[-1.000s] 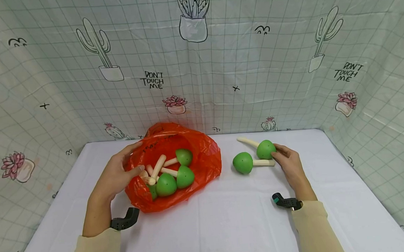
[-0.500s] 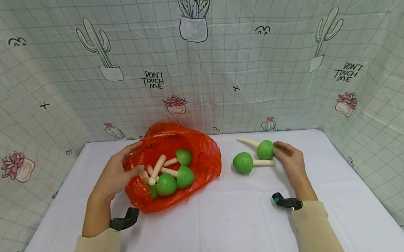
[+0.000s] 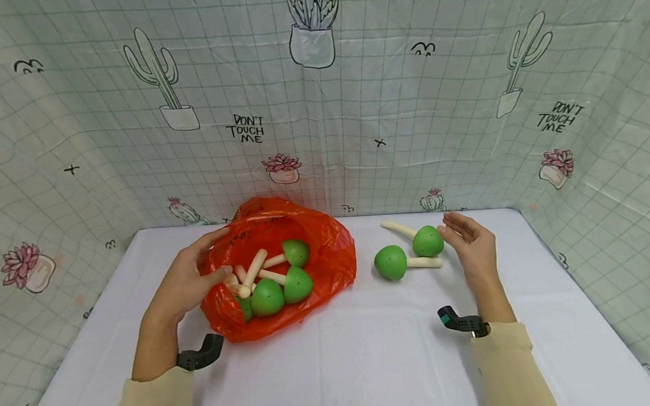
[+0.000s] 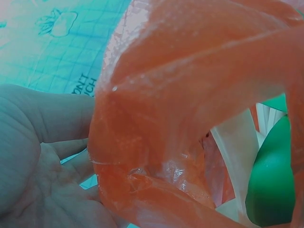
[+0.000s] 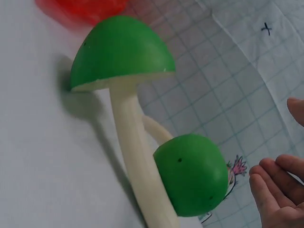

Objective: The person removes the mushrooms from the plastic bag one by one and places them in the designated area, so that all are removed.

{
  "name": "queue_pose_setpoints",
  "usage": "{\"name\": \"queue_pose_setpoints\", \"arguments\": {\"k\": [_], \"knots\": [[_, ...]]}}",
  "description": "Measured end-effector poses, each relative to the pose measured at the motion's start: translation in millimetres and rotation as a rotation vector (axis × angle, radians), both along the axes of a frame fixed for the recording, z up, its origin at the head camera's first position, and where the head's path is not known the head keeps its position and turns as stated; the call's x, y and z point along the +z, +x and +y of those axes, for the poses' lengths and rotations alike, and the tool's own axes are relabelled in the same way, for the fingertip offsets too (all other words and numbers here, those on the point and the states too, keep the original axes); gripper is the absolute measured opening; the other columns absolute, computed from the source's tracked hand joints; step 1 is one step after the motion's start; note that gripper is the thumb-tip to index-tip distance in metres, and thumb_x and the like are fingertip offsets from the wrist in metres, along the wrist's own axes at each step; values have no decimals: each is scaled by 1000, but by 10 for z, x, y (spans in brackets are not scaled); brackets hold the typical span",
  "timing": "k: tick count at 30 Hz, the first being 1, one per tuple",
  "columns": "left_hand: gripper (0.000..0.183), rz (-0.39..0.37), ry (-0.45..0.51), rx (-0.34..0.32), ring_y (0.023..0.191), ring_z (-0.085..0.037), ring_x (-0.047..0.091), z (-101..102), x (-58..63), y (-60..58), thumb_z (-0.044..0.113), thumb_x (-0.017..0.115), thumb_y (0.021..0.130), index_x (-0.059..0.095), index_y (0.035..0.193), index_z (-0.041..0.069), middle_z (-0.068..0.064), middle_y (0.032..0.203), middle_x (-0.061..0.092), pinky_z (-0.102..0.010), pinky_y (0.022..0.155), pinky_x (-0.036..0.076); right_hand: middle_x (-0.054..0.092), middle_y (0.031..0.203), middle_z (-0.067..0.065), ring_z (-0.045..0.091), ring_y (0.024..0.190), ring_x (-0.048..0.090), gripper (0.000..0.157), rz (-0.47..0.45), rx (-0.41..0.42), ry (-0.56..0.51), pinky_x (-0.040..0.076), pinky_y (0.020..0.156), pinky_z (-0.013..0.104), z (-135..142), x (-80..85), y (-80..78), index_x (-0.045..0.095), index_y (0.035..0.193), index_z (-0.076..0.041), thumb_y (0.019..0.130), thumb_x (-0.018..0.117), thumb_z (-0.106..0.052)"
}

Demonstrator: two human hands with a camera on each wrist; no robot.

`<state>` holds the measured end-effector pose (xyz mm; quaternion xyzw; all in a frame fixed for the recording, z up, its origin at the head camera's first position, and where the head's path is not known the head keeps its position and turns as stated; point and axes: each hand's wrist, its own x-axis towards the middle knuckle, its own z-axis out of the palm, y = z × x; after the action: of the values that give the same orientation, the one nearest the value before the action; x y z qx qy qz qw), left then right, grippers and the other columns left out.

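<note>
My left hand (image 3: pixel 187 276) holds the left rim of a red plastic bag (image 3: pixel 334 258); its thumb lies over the edge and the other fingertips are behind the plastic. Inside the bag's wide mouth lie several toy mushrooms with green caps (image 3: pixel 267 298) and cream stems. To the right of the bag, two more mushrooms rest on the table: a nearer one (image 3: pixel 391 263) with its stem pointing right, and a farther one (image 3: pixel 428 241) with its stem pointing back left. Beside the farther cap, my right hand (image 3: pixel 475 249) has its fingers extended and holds nothing.
A white cloth covers the table (image 3: pixel 335 376). Directly behind it stands a grid-patterned curtain (image 3: pixel 386 100) with plant drawings, which also runs along both sides. Each wrist wears a black camera band (image 3: pixel 202 353).
My right hand has come away from the farther mushroom's cap, shifting slightly right and spreading its fingers. The mushrooms, the bag and my left hand have stayed in place.
</note>
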<state>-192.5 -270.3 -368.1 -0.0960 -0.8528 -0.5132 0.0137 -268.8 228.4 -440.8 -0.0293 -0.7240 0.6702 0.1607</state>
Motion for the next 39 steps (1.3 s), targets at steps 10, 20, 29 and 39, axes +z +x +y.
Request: {"name": "queue_pose_setpoints", "arguments": {"k": [10,20,29,39], "knots": [[71,-1,6,-1,142,-50,46,8,9,3,-8,67,96,40,161,6,-25,161,42,-62,111,44,58,145,23,21,133,58,52,155,150,-25,45,113,28,-403,363,147,56,144,9,96,74,-1],[71,2,6,0,142,-49,46,7,6,-2,-7,67,97,40,161,5,-25,160,42,-62,109,45,56,146,26,27,135,58,52,189,287,-20,46,113,30,-717,394,199,56,144,9,95,74,4],[71,-6,-26,4,143,-49,44,22,6,-21,-4,68,97,40,161,5,-24,162,40,-63,108,46,61,141,26,34,133,60,51,201,358,-48,50,109,36,-994,393,261,58,140,10,91,75,8],[71,-17,-34,10,144,-50,43,27,6,-29,-4,68,97,40,161,6,-24,163,40,-63,108,46,62,140,26,41,132,58,52,224,451,-32,49,110,37,-1316,375,349,60,138,10,89,76,11]]}}
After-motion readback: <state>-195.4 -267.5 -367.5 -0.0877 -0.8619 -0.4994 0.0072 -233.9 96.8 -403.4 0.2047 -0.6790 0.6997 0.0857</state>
